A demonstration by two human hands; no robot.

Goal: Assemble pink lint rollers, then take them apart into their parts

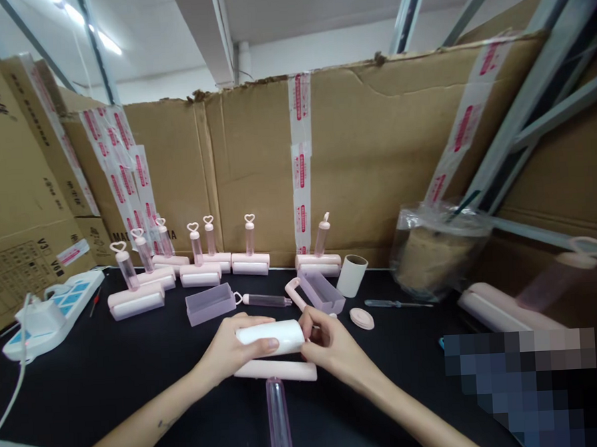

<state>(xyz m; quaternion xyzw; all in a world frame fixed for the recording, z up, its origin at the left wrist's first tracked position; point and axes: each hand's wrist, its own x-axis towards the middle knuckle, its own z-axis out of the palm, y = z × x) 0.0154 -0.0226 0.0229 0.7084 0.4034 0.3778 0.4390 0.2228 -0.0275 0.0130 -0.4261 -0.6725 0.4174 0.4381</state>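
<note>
A white lint roller roll (277,336) lies level in my left hand (233,343), its fingers wrapped round the left part with the thumb along the front. My right hand (324,339) is closed in a pinch at the roll's right end; its fingertips partly hide that end. Just below the roll is a pale pink lint roller head (281,370), with its clear purple handle (279,418) pointing toward me. Beyond my hands lie a loose clear handle (266,300), a pink curved arm (295,293) and two translucent purple covers, the left cover (210,304) and the right cover (322,292).
Several assembled lint rollers (250,263) stand along the cardboard wall (245,166). At right are a white tube (352,276), a pink round cap (362,318), a screwdriver (397,304) and a bagged container (425,257). A power strip (58,316) lies left on the black table (188,416).
</note>
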